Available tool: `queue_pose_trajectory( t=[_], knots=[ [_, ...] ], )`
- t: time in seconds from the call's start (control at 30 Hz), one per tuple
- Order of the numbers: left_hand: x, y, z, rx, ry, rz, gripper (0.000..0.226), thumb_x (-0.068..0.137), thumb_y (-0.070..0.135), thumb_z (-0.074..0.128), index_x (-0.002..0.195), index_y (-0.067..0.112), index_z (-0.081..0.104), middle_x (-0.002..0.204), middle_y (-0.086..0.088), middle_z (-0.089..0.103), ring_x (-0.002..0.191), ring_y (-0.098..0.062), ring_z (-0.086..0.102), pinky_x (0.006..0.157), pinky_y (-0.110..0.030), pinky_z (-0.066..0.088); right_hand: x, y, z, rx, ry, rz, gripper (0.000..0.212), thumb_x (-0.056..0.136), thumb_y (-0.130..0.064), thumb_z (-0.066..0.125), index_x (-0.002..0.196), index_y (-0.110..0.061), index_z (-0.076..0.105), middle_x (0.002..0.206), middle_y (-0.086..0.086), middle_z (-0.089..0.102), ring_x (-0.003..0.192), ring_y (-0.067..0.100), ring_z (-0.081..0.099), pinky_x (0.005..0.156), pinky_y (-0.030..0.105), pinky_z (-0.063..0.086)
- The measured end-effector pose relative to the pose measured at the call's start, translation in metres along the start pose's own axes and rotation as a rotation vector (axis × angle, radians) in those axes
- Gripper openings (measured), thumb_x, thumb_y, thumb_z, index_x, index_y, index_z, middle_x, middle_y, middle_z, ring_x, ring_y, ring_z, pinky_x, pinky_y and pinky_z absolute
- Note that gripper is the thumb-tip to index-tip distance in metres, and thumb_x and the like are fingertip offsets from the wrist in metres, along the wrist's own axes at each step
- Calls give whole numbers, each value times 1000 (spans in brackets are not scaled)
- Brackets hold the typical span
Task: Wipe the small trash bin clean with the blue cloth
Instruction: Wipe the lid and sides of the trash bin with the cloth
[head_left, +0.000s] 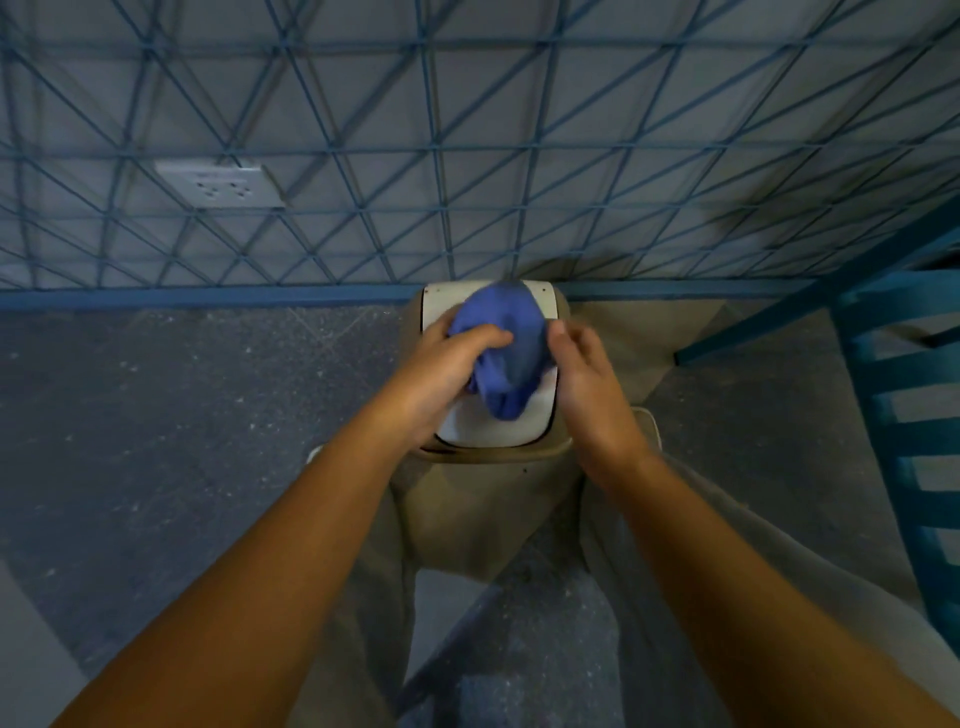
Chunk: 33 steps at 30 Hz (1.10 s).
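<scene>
The cloth (506, 353) is plain periwinkle blue. The bin (493, 457) is beige, its lid (483, 428) white with a dark seam round it. The wall (675, 78) is pale grey under a blue lattice of squares cut into triangles; the skirting (208, 297) is blue and the socket (221, 184) white. The floor (156, 415) is dark grey, speckled white. The chair (909, 415) is teal, the trousers (691, 525) beige.

We see two forearms bare all the way from the lower edge of the picture to the wrists, and the left hand (441, 374) and right hand (587, 382) are bare too. Below them we find loose trousers (363, 649) in a pale khaki, the fabric soft, baggy and creased down each leg. Past the trousers we make out the pale, rounded toes of two shoes, a left shoe (315, 453) and a right shoe (652, 422), both too blurred for us to tell more.
</scene>
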<state>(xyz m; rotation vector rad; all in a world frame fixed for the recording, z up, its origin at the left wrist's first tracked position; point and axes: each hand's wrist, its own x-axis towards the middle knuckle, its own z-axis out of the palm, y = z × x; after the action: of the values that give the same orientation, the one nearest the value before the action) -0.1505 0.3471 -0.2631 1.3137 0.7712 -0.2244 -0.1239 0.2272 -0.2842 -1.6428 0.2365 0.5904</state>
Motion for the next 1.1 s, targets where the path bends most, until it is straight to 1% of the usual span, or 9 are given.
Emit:
queue_pose_trajectory(
  t=[0.13,0.3,0.37,0.47,0.63,0.7,0.77,0.97,1.1],
  knots=[
    [8,11,-27,-132,128,65,14,85,6,51,98,3,55,73,-7,57,60,-8,59,50,-17,46,5,20,-11,-330,119,2,52,82,-40,57,127,-21,41,133,10,46,123,28,45,102,49,43],
    [10,9,-40,3,209,142,40,81,9,61,121,5,53,97,-9,63,92,-21,61,72,-25,52,8,11,-27,-256,202,22,40,92,-26,52,129,-17,43,126,2,50,114,17,51,97,35,46],
    [3,8,-26,86,160,162,58,73,17,69,127,11,49,112,-7,60,105,-23,57,89,-34,49,-2,0,-22,-69,98,-44,39,94,-27,50,130,-15,44,114,-4,55,104,12,56,86,26,50],
    [-5,2,6,282,28,246,64,81,13,66,138,18,37,123,1,45,109,-11,47,93,-26,41,-7,-6,-12,166,-77,-34,45,90,-34,56,129,-16,43,122,-1,59,113,15,57,95,35,49],
    [-3,-12,33,493,-299,343,59,86,11,58,140,22,35,126,9,43,115,-5,49,90,-7,40,10,1,-36,233,79,54,46,89,-30,58,129,-12,45,126,14,58,112,27,59,87,33,55],
    [8,-13,28,680,-185,471,44,88,16,58,131,19,49,125,5,51,119,-14,50,95,-12,39,19,5,-56,209,180,64,48,91,-27,55,133,-11,40,125,10,55,111,25,56,77,26,53],
    [22,-14,25,944,-48,619,39,89,26,56,125,15,55,130,-3,53,123,-21,47,103,-25,33,27,9,-71,163,282,78,52,92,-24,55,138,-12,33,126,7,48,115,23,50,90,34,48],
    [38,-40,53,1498,-13,666,68,84,41,59,139,9,36,150,-17,27,137,-35,24,110,-44,21,36,42,-88,31,356,259,46,91,-23,56,132,-9,42,134,14,50,120,29,50,101,41,43],
    [39,-56,49,1679,16,690,88,68,43,75,138,6,36,143,-24,37,130,-43,37,105,-55,30,31,54,-73,-75,263,232,45,89,-23,59,129,-7,48,129,14,55,117,28,52,97,35,41]
  ],
)
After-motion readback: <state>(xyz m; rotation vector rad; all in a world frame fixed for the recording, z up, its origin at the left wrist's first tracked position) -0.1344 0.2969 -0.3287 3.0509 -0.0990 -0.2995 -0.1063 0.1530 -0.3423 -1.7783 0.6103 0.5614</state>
